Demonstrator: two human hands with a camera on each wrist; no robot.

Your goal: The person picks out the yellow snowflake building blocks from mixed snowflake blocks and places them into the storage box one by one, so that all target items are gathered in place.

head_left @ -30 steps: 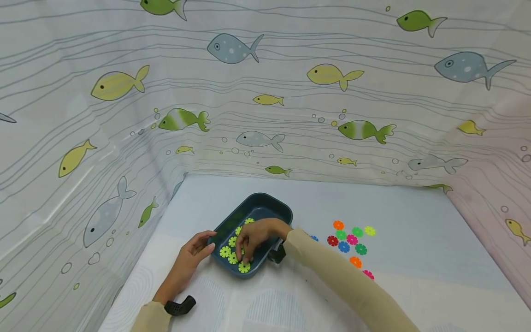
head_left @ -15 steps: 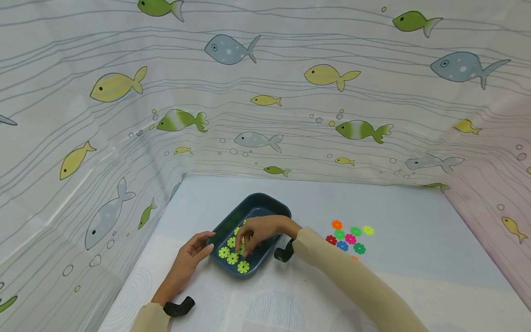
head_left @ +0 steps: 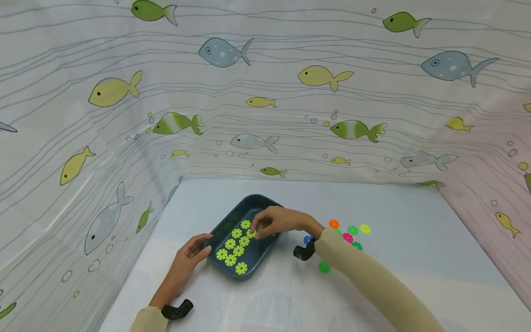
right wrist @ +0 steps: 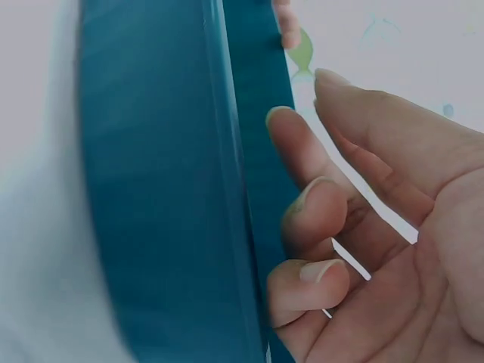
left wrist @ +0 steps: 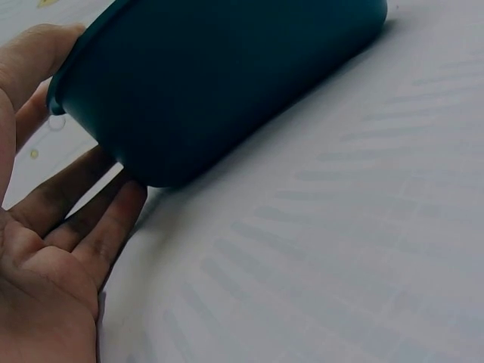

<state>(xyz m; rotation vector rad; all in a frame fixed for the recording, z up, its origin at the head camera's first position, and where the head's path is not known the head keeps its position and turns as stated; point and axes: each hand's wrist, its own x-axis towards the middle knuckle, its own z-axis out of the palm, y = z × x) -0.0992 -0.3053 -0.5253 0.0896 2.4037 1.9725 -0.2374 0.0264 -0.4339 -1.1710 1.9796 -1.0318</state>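
A dark teal plastic tray [head_left: 236, 210] with rounded corners lies slantwise on the table. Several yellow-green notched plastic discs [head_left: 238, 250] lie in it, grouped toward its near left end. My left hand [head_left: 187, 258] holds the tray's left corner, thumb and forefinger at the rim; the left wrist view shows other fingers of this hand [left wrist: 60, 249] touching the outer wall low down. Over the tray's right side is my right hand [head_left: 278, 219], fingers loosely bent beside the rightmost disc. In the right wrist view, nothing shows between its thumb and forefinger [right wrist: 299, 144].
Loose notched discs in orange, pink [head_left: 347, 237], green, blue and yellow lie right of the tray, some hidden by the right sleeve [head_left: 365, 276]. A green disc [head_left: 325, 267] lies nearer. Fish-printed sheeting [head_left: 265, 124] walls the table's back and sides.
My right hand has moved up and right from the near end of the tray, uncovering the discs beneath. The right forearm now shows a green disc beside it. The left hand stays in place.
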